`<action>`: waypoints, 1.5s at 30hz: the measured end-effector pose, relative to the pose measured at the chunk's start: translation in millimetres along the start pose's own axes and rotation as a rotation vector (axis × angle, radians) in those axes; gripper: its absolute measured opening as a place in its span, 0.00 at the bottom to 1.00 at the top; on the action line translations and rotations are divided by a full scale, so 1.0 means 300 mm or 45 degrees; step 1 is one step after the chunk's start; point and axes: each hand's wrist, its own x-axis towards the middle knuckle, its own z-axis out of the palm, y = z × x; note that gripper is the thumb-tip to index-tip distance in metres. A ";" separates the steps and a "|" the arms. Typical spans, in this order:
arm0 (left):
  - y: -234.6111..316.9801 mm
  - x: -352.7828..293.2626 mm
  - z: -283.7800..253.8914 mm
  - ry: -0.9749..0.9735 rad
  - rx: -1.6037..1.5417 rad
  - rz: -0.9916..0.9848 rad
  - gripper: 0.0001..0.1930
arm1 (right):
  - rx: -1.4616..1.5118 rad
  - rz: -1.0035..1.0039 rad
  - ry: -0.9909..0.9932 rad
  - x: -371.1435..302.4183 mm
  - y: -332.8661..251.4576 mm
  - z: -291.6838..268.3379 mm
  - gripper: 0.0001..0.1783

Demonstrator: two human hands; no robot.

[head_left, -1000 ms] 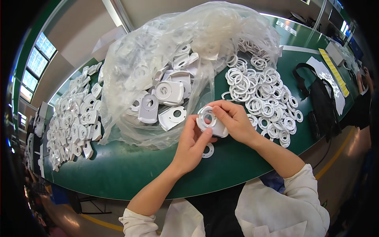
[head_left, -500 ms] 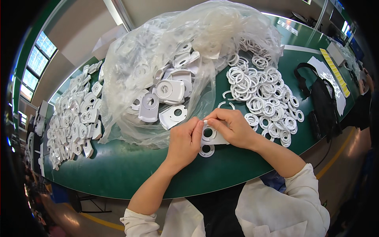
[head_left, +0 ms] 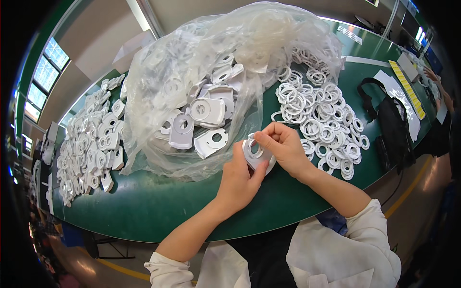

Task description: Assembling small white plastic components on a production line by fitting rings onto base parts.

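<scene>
A white plastic plate with a round hole is held tilted above the near part of the table. My left hand is closed on its lower and left sides, thumb across the near face. At the upper right edge, my right hand pinches with thumb and forefinger. A white rim shows at that pinch; whether it is a separate ring I cannot make out. Just beyond my right hand lies a heap of white plastic rings. Past my left hand, more white plates lie in the clear plastic bag.
A second pile of white plates covers the left of the green table. At the right edge sit a black bag with a strap, white sheets and a yellow strip. Another person's hand shows at far right.
The plate has been lifted and tilted, and my left hand has shifted right and round its lower side. The ring seen below the plate is no longer visible there.
</scene>
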 end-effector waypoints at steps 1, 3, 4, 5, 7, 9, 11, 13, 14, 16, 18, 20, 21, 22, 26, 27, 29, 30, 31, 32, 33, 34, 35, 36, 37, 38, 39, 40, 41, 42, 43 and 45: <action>0.000 -0.001 -0.003 0.003 0.001 0.000 0.22 | -0.122 0.050 0.017 -0.002 0.001 -0.001 0.12; -0.003 -0.001 -0.012 -0.059 0.067 0.013 0.23 | -0.243 0.098 0.031 -0.010 -0.008 0.004 0.13; -0.013 0.003 -0.020 -0.056 0.069 0.014 0.23 | -0.411 0.038 0.013 -0.019 -0.027 0.012 0.12; -0.030 0.009 -0.031 -0.109 -0.003 -0.044 0.23 | -0.579 -0.022 -0.005 -0.022 -0.039 0.017 0.11; -0.040 0.018 -0.056 -0.155 -0.070 -0.101 0.23 | -0.549 -0.017 -0.069 -0.015 -0.048 0.003 0.11; -0.041 0.028 -0.076 -0.263 -0.223 -0.165 0.23 | -0.519 -0.011 -0.138 -0.009 -0.062 -0.019 0.11; -0.027 0.044 -0.093 -0.306 -0.311 -0.237 0.23 | -0.664 -0.009 -0.154 -0.002 -0.079 -0.034 0.09; -0.014 0.040 -0.112 -0.329 -0.389 -0.308 0.23 | -0.575 -0.046 -0.138 -0.001 -0.074 -0.016 0.06; -0.011 0.038 -0.110 -0.348 -0.308 -0.246 0.22 | -0.590 -0.065 -0.102 -0.002 -0.070 -0.016 0.05; -0.018 0.024 -0.095 -0.319 -0.269 -0.145 0.22 | -0.610 -0.102 -0.054 0.000 -0.045 -0.009 0.06; 0.002 0.023 -0.087 -0.326 -0.104 -0.085 0.21 | -0.709 -0.086 0.016 -0.008 -0.032 -0.009 0.11; 0.027 0.024 -0.095 -0.336 -0.009 -0.219 0.21 | -0.829 -0.092 0.020 -0.014 -0.039 -0.011 0.15; 0.023 0.025 -0.091 -0.369 -0.055 -0.197 0.21 | -0.881 -0.133 0.018 -0.019 -0.050 -0.009 0.16; 0.013 0.023 -0.093 -0.406 -0.103 -0.174 0.21 | -0.839 -0.111 -0.021 -0.027 -0.062 0.000 0.14; -0.081 0.029 -0.111 -0.240 -0.110 0.135 0.24 | -0.544 0.023 -0.228 -0.010 -0.056 -0.024 0.12; -0.070 0.034 -0.130 -0.232 -0.105 0.134 0.24 | -0.542 0.019 -0.236 -0.004 -0.054 -0.031 0.12; -0.044 0.056 -0.185 -0.452 -0.413 -0.322 0.25 | -0.471 0.130 -0.195 0.005 -0.050 -0.040 0.11; -0.030 0.066 -0.203 -0.402 -0.502 -0.362 0.22 | -0.509 0.099 -0.195 0.007 -0.046 -0.049 0.11; -0.005 0.069 -0.236 -0.304 -0.496 -0.350 0.22 | -0.507 0.094 -0.205 0.009 -0.042 -0.051 0.11; -0.016 0.080 -0.276 -0.205 -0.481 -0.291 0.23 | -0.541 0.053 -0.165 0.009 -0.039 -0.054 0.11; -0.016 0.110 -0.331 -0.009 -0.398 -0.293 0.23 | -0.581 0.015 -0.107 0.013 -0.036 -0.067 0.11; 0.000 0.131 -0.403 0.191 -0.312 -0.298 0.22 | -0.592 0.003 -0.086 0.015 -0.039 -0.074 0.10; 0.048 0.159 -0.480 0.441 -0.315 -0.302 0.21 | -0.600 0.010 -0.061 0.014 -0.033 -0.096 0.10; 0.021 0.181 -0.597 0.594 -0.457 -0.175 0.15 | -0.627 -0.034 -0.086 0.021 -0.023 -0.095 0.10; -0.061 0.200 -0.772 0.766 -0.291 -0.168 0.13 | -0.657 -0.077 -0.101 0.022 -0.022 -0.092 0.09; -0.081 0.215 -0.918 0.899 -0.133 -0.129 0.14 | -0.657 -0.069 -0.090 0.024 -0.019 -0.088 0.09; -0.141 0.194 -1.151 1.026 -0.312 -0.057 0.15 | -0.737 -0.150 -0.123 0.022 -0.028 -0.051 0.09; -0.125 0.187 -1.236 1.093 -0.344 0.015 0.16 | -0.834 -0.212 -0.112 0.015 -0.035 -0.047 0.08; -0.120 0.167 -1.355 1.237 -0.639 -0.075 0.27 | -0.832 -0.204 -0.101 0.013 -0.035 -0.039 0.08; -0.097 0.176 -1.372 1.400 -0.630 -0.180 0.29 | -0.906 -0.291 -0.074 0.013 -0.037 -0.052 0.08; -0.071 0.171 -1.372 1.563 -0.609 -0.293 0.30 | -0.979 -0.372 -0.053 0.019 -0.028 -0.066 0.08; -0.079 0.123 -1.403 1.454 -0.405 -0.170 0.30 | -0.976 -0.341 0.004 0.028 -0.025 -0.076 0.08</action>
